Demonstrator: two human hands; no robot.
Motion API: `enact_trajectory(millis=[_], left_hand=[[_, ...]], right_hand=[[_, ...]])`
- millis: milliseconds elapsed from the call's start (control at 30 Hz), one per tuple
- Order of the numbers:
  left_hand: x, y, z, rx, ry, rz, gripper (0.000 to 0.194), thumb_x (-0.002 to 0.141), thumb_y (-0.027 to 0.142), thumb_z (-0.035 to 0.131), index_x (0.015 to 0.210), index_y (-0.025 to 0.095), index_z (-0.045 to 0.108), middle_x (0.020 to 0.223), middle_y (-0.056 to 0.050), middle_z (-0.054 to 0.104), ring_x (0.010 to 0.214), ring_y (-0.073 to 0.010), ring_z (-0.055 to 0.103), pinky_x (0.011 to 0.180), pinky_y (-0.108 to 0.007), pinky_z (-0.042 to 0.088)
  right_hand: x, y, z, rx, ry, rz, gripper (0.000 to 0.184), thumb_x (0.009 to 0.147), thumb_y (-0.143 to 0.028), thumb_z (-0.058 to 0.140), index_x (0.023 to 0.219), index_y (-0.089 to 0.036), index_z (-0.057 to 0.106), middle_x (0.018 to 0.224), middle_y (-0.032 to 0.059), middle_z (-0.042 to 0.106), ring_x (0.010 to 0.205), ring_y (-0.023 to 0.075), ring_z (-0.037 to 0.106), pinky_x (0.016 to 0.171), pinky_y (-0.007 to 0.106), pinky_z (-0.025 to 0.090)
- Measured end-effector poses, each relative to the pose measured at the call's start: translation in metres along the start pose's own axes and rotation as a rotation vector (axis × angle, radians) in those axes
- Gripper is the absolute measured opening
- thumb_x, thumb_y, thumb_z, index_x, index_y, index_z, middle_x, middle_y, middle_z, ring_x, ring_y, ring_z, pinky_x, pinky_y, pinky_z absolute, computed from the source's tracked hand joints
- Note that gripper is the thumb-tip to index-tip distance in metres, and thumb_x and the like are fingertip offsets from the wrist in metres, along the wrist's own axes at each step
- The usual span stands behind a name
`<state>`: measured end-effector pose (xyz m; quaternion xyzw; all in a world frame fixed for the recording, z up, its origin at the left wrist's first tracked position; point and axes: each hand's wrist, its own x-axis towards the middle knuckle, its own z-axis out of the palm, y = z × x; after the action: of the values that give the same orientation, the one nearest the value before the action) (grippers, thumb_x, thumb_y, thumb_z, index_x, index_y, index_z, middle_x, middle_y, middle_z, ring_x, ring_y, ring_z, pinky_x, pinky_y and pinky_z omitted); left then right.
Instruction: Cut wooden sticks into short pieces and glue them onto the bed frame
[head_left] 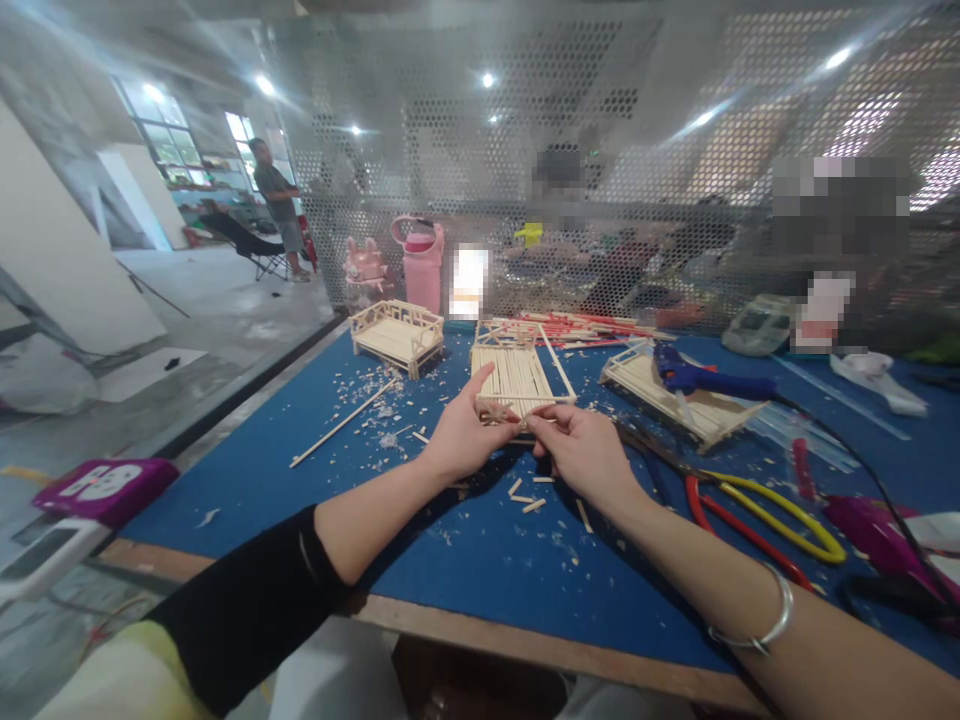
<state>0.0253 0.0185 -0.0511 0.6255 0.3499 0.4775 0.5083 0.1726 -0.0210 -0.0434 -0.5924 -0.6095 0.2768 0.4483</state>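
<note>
A small model made of pale wooden sticks (pixel 510 372), with a slatted base and thin rails, stands on the blue tabletop in front of me. My left hand (pixel 463 432) grips its near left corner, index finger along the side and thumb reaching to the front. At the near edge, the fingertips of my right hand (pixel 589 452) are pinched together close to my left thumb. Whatever sits between those right fingertips is too small and covered to name. Short cut stick pieces (pixel 531 500) lie just below the hands.
A finished-looking stick bench (pixel 397 338) stands back left. A blue glue gun (pixel 712 382) rests on another stick frame (pixel 701 418) at right, near red-and-yellow-handled cutters (pixel 780 515). Red-tipped sticks (pixel 577 328) and a pink bottle (pixel 423 268) are behind. A person (pixel 277 205) stands far left.
</note>
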Motion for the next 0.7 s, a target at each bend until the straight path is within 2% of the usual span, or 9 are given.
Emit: enact_trajectory(millis=[300, 400, 467, 533, 567, 600, 633, 700], left_hand=[[-0.003, 0.007, 0.004, 0.031, 0.029, -0.012, 0.09, 0.066, 0.007, 0.072, 0.143, 0.016, 0.026, 0.069, 0.003, 0.064, 0.072, -0.0132, 0.063, 0.076, -0.028, 0.048], [-0.003, 0.008, 0.003, 0.05, 0.04, -0.026, 0.09, 0.065, 0.007, 0.073, 0.142, 0.015, 0.027, 0.068, 0.004, 0.064, 0.07, -0.0132, 0.063, 0.077, -0.029, 0.048], [-0.002, 0.008, 0.002, 0.074, 0.043, -0.026, 0.091, 0.064, 0.007, 0.073, 0.143, 0.015, 0.027, 0.07, 0.003, 0.065, 0.071, -0.0136, 0.063, 0.078, -0.031, 0.047], [-0.002, 0.007, 0.002, 0.098, 0.035, -0.018, 0.09, 0.065, 0.008, 0.072, 0.143, 0.015, 0.027, 0.072, 0.002, 0.066, 0.073, -0.0139, 0.063, 0.08, -0.032, 0.047], [-0.002, 0.006, 0.001, 0.105, 0.03, -0.012, 0.09, 0.066, 0.008, 0.072, 0.143, 0.015, 0.026, 0.073, 0.002, 0.066, 0.073, -0.0141, 0.063, 0.08, -0.032, 0.047], [-0.002, 0.005, 0.001, 0.106, 0.028, -0.009, 0.09, 0.066, 0.008, 0.072, 0.143, 0.015, 0.026, 0.073, 0.002, 0.066, 0.074, -0.0142, 0.063, 0.081, -0.033, 0.047], [-0.002, 0.005, 0.001, 0.101, 0.028, -0.009, 0.089, 0.066, 0.008, 0.071, 0.143, 0.016, 0.027, 0.073, 0.002, 0.066, 0.074, -0.0142, 0.063, 0.081, -0.033, 0.047], [-0.002, 0.005, 0.001, 0.095, 0.036, -0.013, 0.089, 0.066, 0.006, 0.07, 0.143, 0.016, 0.027, 0.072, 0.002, 0.065, 0.074, -0.0142, 0.063, 0.08, -0.033, 0.048]], right_hand=[[0.001, -0.001, 0.004, 0.004, 0.009, -0.001, 0.031, 0.075, -0.041, 0.049, 0.075, -0.015, 0.067, 0.048, -0.0014, 0.058, 0.034, 0.0094, 0.044, 0.038, 0.022, 0.036], [-0.006, -0.006, -0.003, -0.054, 0.011, -0.03, 0.032, 0.075, -0.041, 0.05, 0.075, -0.016, 0.069, 0.046, -0.0015, 0.059, 0.035, 0.0104, 0.046, 0.04, 0.022, 0.037], [-0.012, -0.011, -0.017, -0.109, 0.038, -0.062, 0.032, 0.074, -0.045, 0.053, 0.07, -0.017, 0.07, 0.047, -0.0015, 0.059, 0.041, 0.0119, 0.05, 0.044, 0.023, 0.039], [-0.014, -0.015, -0.04, -0.204, 0.14, -0.092, 0.035, 0.072, -0.049, 0.056, 0.064, -0.017, 0.068, 0.048, -0.001, 0.058, 0.048, 0.0134, 0.052, 0.05, 0.023, 0.04], [-0.012, -0.016, -0.053, -0.277, 0.22, -0.101, 0.037, 0.074, -0.05, 0.054, 0.067, -0.017, 0.068, 0.048, -0.0007, 0.056, 0.049, 0.014, 0.052, 0.051, 0.024, 0.039], [-0.008, -0.016, -0.067, -0.485, 0.414, -0.095, 0.043, 0.079, -0.052, 0.045, 0.069, -0.017, 0.068, 0.047, -0.0007, 0.054, 0.049, 0.0142, 0.052, 0.051, 0.024, 0.04], [-0.002, -0.015, -0.081, -0.565, 0.493, -0.068, 0.044, 0.083, -0.049, 0.041, 0.075, -0.015, 0.068, 0.052, 0.0016, 0.057, 0.053, 0.016, 0.055, 0.054, 0.025, 0.041], [0.015, -0.008, -0.107, -0.673, 0.55, -0.021, 0.037, 0.086, -0.034, 0.039, 0.091, -0.012, 0.067, 0.07, 0.0084, 0.067, 0.067, 0.0195, 0.06, 0.064, 0.029, 0.043]])
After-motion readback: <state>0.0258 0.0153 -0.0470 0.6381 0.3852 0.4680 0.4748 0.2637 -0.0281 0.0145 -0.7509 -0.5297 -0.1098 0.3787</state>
